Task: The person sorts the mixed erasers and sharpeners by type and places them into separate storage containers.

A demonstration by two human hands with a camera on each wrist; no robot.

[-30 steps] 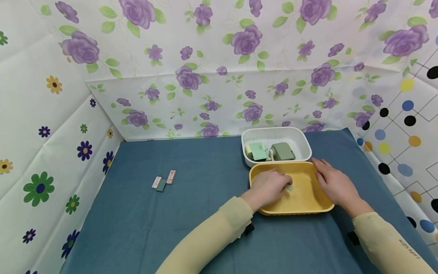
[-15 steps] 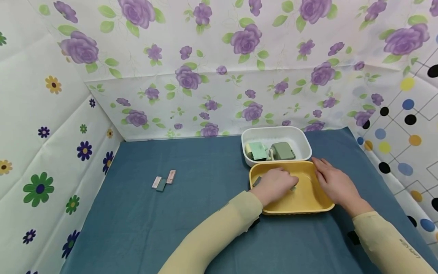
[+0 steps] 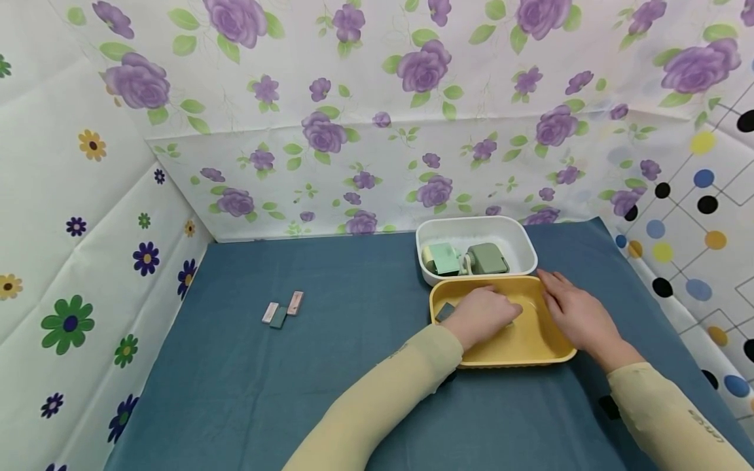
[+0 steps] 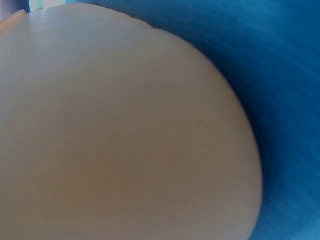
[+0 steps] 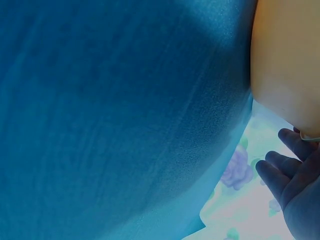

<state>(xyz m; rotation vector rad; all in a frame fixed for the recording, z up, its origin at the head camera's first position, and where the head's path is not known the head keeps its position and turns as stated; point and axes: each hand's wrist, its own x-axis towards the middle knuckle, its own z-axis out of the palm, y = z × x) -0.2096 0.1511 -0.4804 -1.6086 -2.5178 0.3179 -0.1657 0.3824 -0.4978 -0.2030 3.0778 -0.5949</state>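
In the head view my left hand point(image 3: 483, 314) reaches down into a shallow yellow tray point(image 3: 544, 333). Its curled fingers hold a small pale grey-green piece point(image 3: 510, 324), mostly hidden under the fingertips. A dark grey rectangular block point(image 3: 446, 312) lies at the tray's left end beside this hand. At the tray's right side rests my right hand point(image 3: 580, 317), thumb inside the rim and straight fingers along the outer edge. The right wrist view shows those extended fingers point(image 5: 280, 170) near the tray's outer wall point(image 5: 285, 65). A close, blurred tan surface fills most of the left wrist view.
Behind the yellow tray stands a white tray point(image 3: 518, 245) with a mint-green item point(image 3: 443, 258) and an olive-green box-shaped one point(image 3: 487, 259). Several small pink and grey blocks point(image 3: 278, 317) lie left on the blue cloth point(image 3: 353, 379). Flowered sheets point(image 3: 377, 150) border the back.
My left hand has slid right inside the yellow tray with the pale piece under its fingers, uncovering the dark grey block at the left end. My right hand stays put.
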